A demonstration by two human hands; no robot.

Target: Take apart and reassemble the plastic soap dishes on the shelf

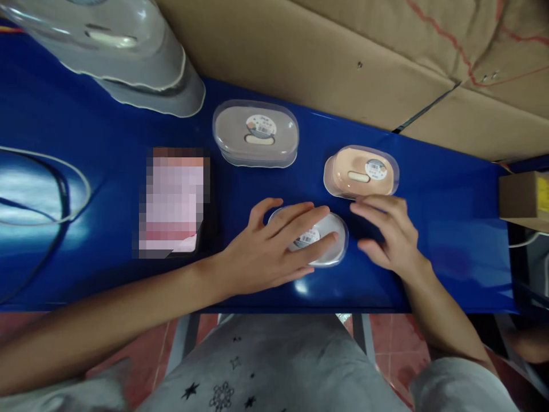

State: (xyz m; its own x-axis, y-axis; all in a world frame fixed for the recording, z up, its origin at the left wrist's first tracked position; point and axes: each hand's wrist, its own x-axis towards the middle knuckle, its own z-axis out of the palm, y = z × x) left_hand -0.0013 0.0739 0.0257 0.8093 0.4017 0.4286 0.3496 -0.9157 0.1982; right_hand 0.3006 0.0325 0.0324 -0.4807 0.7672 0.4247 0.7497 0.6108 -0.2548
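Near the front of the blue table is a small oval plastic container (pixel 339 243) with a clear lid and a round label. Over its lid lies my left hand (pixel 274 249), fingers stretched out and partly covering the label. My right hand (pixel 392 234) is to the right of that container, fingers apart and slightly curved, holding nothing. Its fingertips are close to the lower edge of a peach oval container (pixel 338 177) with a clear lid; whether they touch I cannot tell. Farther back sits a larger greyish oval container (pixel 231 129), also lidded and labelled.
Grey clear-lidded containers (pixel 171 86) are stacked at the back left. A phone-like device with a blurred screen (pixel 175 200) lies left of my left hand. Cables (pixel 83 183) lie at far left. Large cardboard (pixel 300 51) lines the back; a small carton (pixel 518 197) stands right.
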